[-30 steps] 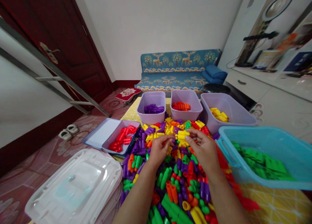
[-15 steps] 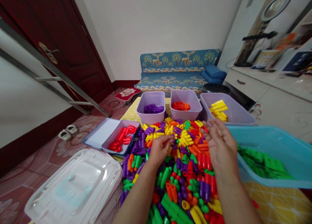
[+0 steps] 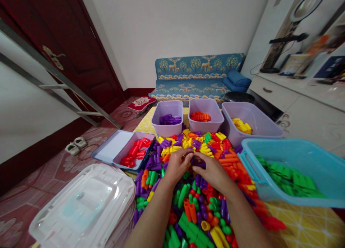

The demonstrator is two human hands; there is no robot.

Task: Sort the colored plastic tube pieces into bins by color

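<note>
A wide heap of red, orange, yellow, green and purple plastic pieces (image 3: 188, 226) covers the yellow tabletop. Over its middle, my left hand (image 3: 179, 165) is closed, thumb and fingers pressed together; whatever it grips cannot be made out. My right hand (image 3: 208, 167) has come in beside it, fingers curled over dark purple pieces, and what it holds is hidden. Behind the heap stand three lilac bins: one with purple pieces (image 3: 170, 120), one with orange-red pieces (image 3: 200, 116), one with yellow pieces (image 3: 242, 126). Green pieces (image 3: 291, 178) lie in the blue tub (image 3: 296, 145) at right.
An open case (image 3: 107, 147) with red pieces (image 3: 134, 152) sits at the left, above stacked white lids (image 3: 83, 201). Beyond the table are a blue patterned sofa (image 3: 194, 77) and a red stool (image 3: 141, 103). A metal ladder (image 3: 59, 73) leans at the left.
My right hand has moved left from near the blue tub to beside my left hand. The yellow pieces in the right lilac bin lie lower. My left hand stays nearly in place.
</note>
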